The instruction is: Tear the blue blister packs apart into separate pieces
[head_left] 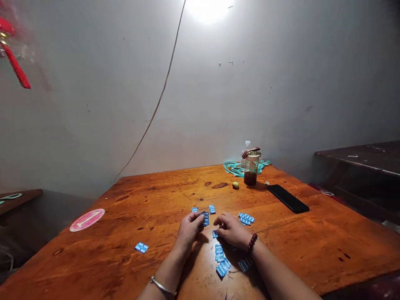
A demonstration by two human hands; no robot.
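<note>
My left hand (188,229) is closed, with several small blue-and-white cards (205,218) pinched between thumb and fingers just above the wooden table. To its right, my right hand (230,229) is bent downward, its fingertips closed on another small blue-and-white card (215,234). Part of that card is hidden under the fingers. Beyond my hands lie two small groups of the same cards, one of them at the middle (212,209). Nearer to me are overlapping cards (223,267), and others lie beside my right wrist (245,265).
More cards lie at the right (246,218) and left (141,247) on the table (150,191). A black phone (288,198), a lidded cup of dark liquid (251,170), a clear bottle (247,144), turquoise straps (233,168) and a small yellowish-green object (235,185) are farther back.
</note>
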